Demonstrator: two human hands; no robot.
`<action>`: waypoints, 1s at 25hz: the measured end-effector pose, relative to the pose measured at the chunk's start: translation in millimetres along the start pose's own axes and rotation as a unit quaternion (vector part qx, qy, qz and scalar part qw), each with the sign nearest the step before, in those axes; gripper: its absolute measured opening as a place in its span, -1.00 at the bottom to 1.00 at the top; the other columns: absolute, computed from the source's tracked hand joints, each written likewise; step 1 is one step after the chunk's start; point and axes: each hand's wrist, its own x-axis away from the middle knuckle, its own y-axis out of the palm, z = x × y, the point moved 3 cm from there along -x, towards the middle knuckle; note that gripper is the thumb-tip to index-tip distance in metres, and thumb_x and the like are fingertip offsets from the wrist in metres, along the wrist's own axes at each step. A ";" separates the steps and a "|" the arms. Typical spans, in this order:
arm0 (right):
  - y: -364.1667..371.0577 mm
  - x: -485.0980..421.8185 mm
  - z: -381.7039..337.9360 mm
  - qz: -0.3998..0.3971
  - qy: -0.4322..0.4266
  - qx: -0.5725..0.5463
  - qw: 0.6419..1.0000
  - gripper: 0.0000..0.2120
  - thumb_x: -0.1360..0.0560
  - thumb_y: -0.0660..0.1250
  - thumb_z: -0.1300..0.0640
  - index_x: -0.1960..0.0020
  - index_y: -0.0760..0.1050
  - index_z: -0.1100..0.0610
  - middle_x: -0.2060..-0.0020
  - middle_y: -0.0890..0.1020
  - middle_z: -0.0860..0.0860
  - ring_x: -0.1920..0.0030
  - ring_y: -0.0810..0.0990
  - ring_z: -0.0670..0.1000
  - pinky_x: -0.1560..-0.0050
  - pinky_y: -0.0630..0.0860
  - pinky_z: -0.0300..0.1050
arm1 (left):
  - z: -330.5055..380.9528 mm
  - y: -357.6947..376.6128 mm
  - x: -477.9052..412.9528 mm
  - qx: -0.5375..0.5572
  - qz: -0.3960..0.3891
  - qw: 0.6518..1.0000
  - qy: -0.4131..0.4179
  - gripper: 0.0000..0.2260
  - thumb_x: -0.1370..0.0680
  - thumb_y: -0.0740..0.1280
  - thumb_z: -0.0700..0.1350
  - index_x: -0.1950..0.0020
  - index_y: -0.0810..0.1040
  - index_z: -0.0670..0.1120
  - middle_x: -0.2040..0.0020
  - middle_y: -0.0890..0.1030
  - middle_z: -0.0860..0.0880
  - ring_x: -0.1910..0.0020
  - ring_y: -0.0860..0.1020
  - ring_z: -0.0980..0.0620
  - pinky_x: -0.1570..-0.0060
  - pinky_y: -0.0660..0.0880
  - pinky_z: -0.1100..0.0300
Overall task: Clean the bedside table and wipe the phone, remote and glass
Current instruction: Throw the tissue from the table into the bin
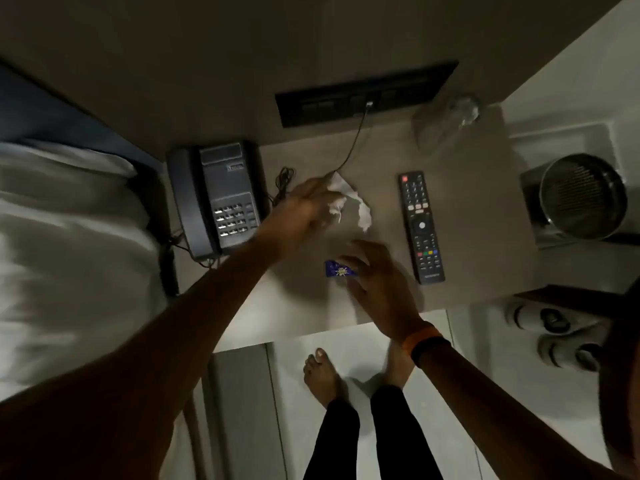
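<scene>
The bedside table (478, 188) is a brown top seen from above. A dark desk phone (216, 197) sits at its left edge and a black remote (420, 226) lies at the right. A clear glass (446, 123) stands at the far right corner, blurred. My left hand (304, 207) is closed on a crumpled white tissue (349, 200) in the middle of the table. My right hand (377, 280) rests nearer the front edge, with its fingers touching a small blue wrapper (337, 269).
A black switch panel (363, 95) with a cable plugged in runs along the wall. A bed with white linen (69, 254) lies left. A round metal bin (583, 197) and white slippers (554, 337) are on the floor at right. My bare feet (323, 372) stand below the table's front edge.
</scene>
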 end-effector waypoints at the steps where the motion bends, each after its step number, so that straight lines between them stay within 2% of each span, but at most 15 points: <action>1: 13.0 -4.7 6.4 -0.002 -0.014 0.008 1.000 -0.60 -0.57 0.38 0.23 -0.39 0.54 0.06 -0.49 0.43 0.09 -0.53 0.35 0.12 -0.44 0.41 -0.08 | -4.5 11.4 -10.5 -0.015 0.000 0.999 0.029 -0.47 -0.54 0.40 -0.32 -0.49 0.46 -0.05 -0.57 0.31 -0.18 -0.51 0.35 -0.17 -0.41 0.43 0.11; 3: 27.6 -12.1 12.4 -0.003 -0.029 0.014 0.999 -0.63 -0.55 0.41 0.26 -0.35 0.59 0.10 -0.46 0.48 0.10 -0.50 0.40 0.17 -0.43 0.48 0.03 | -9.2 29.3 -23.1 -0.063 -0.033 0.995 0.068 -0.46 -0.54 0.40 -0.33 -0.49 0.47 -0.02 -0.61 0.26 -0.15 -0.56 0.27 -0.16 -0.42 0.43 0.06; 4: 33.3 -14.7 14.7 0.007 -0.039 0.022 0.999 -0.67 -0.52 0.44 0.28 -0.28 0.63 0.15 -0.40 0.55 0.13 -0.43 0.48 0.21 -0.35 0.56 0.11 | -11.2 36.8 -26.7 -0.059 -0.049 0.995 0.064 -0.54 -0.56 0.39 -0.32 -0.45 0.52 -0.07 -0.59 0.30 -0.17 -0.56 0.27 -0.17 -0.46 0.40 -0.02; 6: 45.4 -12.9 22.5 0.054 -0.049 0.020 0.997 -0.72 -0.42 0.52 0.34 -0.12 0.70 0.24 -0.19 0.67 0.19 -0.22 0.64 0.26 -0.11 0.68 0.13 | -17.6 57.4 -23.8 -0.035 -0.051 0.997 0.037 -0.71 -0.59 0.35 -0.32 -0.31 0.62 -0.21 -0.48 0.46 -0.24 -0.50 0.37 -0.19 -0.47 0.36 -0.14; 9: 48.9 -10.3 32.0 0.108 -0.034 0.000 0.994 -0.81 -0.43 0.51 0.34 -0.04 0.72 0.26 -0.03 0.71 0.17 -0.08 0.68 0.23 0.06 0.71 0.06 | -18.7 67.9 -7.6 -0.029 0.032 0.999 -0.021 -0.81 -0.60 0.35 -0.29 -0.17 0.67 -0.21 -0.30 0.60 -0.19 -0.31 0.55 -0.14 -0.36 0.46 0.05; 12: 49.7 -8.4 38.3 0.104 -0.007 -0.025 0.994 -0.86 -0.51 0.43 0.30 -0.04 0.71 0.27 0.01 0.71 0.16 -0.10 0.65 0.22 0.08 0.68 0.09 | -12.2 70.5 2.0 0.010 0.091 0.995 -0.049 -0.88 -0.59 0.37 -0.27 -0.05 0.70 -0.21 -0.17 0.69 -0.16 -0.11 0.67 -0.06 -0.21 0.59 0.05; 14: 42.8 -2.2 41.8 0.121 0.005 -0.047 0.992 -0.87 -0.51 0.43 0.30 -0.03 0.71 0.27 0.03 0.71 0.16 -0.07 0.66 0.20 0.02 0.67 0.07 | -6.6 71.0 8.1 0.032 0.105 0.990 -0.085 -0.92 -0.58 0.41 -0.26 -0.02 0.70 -0.20 -0.11 0.71 -0.15 -0.02 0.68 0.01 -0.14 0.61 0.16; 15: 35.0 1.1 44.9 0.139 0.014 -0.059 0.989 -0.88 -0.51 0.44 0.29 -0.02 0.71 0.27 0.02 0.70 0.17 -0.05 0.67 0.18 -0.02 0.67 0.02 | -2.2 71.0 9.5 0.039 0.112 0.987 -0.107 -0.93 -0.57 0.43 -0.27 0.00 0.71 -0.18 -0.07 0.73 -0.14 0.01 0.68 0.04 -0.11 0.61 0.19; 18: -4.0 7.0 70.5 0.218 0.055 -0.075 0.972 -0.88 -0.50 0.47 0.25 -0.02 0.69 0.26 0.01 0.70 0.19 0.02 0.69 0.15 -0.04 0.66 -0.05 | 28.5 65.3 -3.6 0.093 0.138 0.975 -0.147 -0.94 -0.53 0.45 -0.28 0.09 0.70 -0.16 0.09 0.73 -0.09 0.12 0.69 0.01 0.02 0.66 0.10; 20: -42.4 8.1 102.0 0.261 0.086 -0.097 0.957 -0.86 -0.49 0.50 0.23 -0.02 0.68 0.26 0.02 0.69 0.21 0.06 0.68 0.14 0.01 0.66 -0.06 | 65.1 60.5 -31.7 0.139 0.161 0.970 -0.120 -0.92 -0.51 0.46 -0.29 0.17 0.68 -0.16 0.18 0.72 -0.04 0.21 0.68 0.03 0.13 0.65 0.06; 23: -111.0 5.3 170.5 0.314 0.134 -0.110 0.934 -0.88 -0.51 0.47 0.16 0.00 0.67 0.19 0.05 0.69 0.13 0.03 0.63 0.06 0.04 0.46 -0.34 | 128.7 65.5 -105.9 0.167 0.164 0.971 -0.057 -0.95 -0.49 0.51 -0.24 0.16 0.69 -0.12 0.19 0.73 0.00 0.23 0.69 0.05 0.16 0.65 0.07; 24: -133.9 4.3 201.2 0.327 0.184 -0.111 0.920 -0.91 -0.51 0.45 0.12 0.02 0.68 0.12 0.05 0.69 0.07 0.00 0.62 0.04 0.06 0.44 -0.33 | 151.4 72.9 -136.4 0.169 0.159 0.972 -0.043 -0.96 -0.48 0.52 -0.23 0.15 0.70 -0.11 0.17 0.75 -0.01 0.21 0.71 0.04 0.14 0.66 0.07; 25: -151.0 2.4 232.0 0.340 0.235 -0.117 0.903 -0.93 -0.52 0.42 0.08 0.08 0.68 0.04 0.08 0.70 0.03 -0.02 0.61 0.04 0.07 0.48 -0.24 | 171.8 83.2 -165.2 0.176 0.151 0.972 -0.036 -0.96 -0.46 0.52 -0.23 0.15 0.70 -0.11 0.15 0.76 -0.02 0.18 0.72 0.02 0.10 0.67 0.04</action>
